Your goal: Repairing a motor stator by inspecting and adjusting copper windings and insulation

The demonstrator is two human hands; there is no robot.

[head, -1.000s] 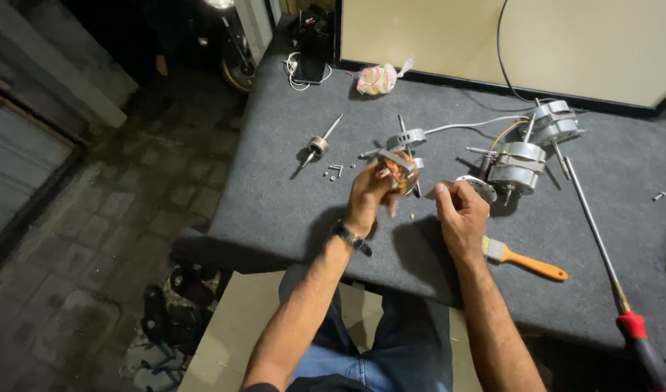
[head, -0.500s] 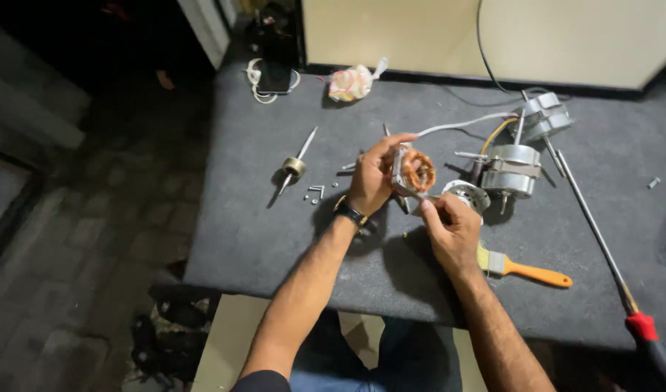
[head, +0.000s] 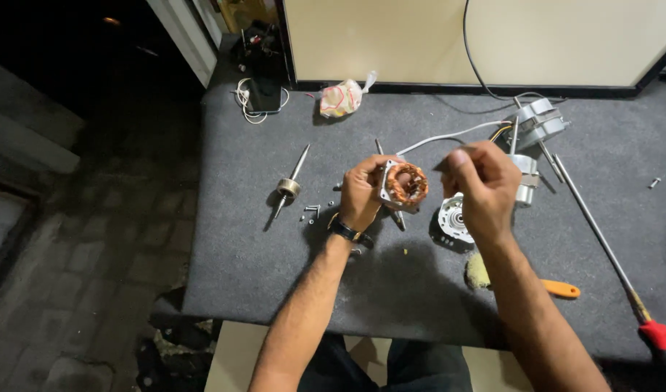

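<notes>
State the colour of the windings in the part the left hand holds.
Coppery orange windings, inside a silver-grey frame, seen in the head view.

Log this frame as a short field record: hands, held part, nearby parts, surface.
left hand: grips motor stator
motor stator: copper windings, raised off the table
right hand: closed, beside stator, contents unclear
end cap: on mat, under right hand
rotor shaft: lying left, screws near it
brush: orange handle, by right forearm
surface: grey mat

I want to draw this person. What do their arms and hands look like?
Both arms are bare, with no sleeves and no gloves. The left hand has a dark wristwatch on a black strap around its wrist. The right hand wears nothing that shows.
</notes>
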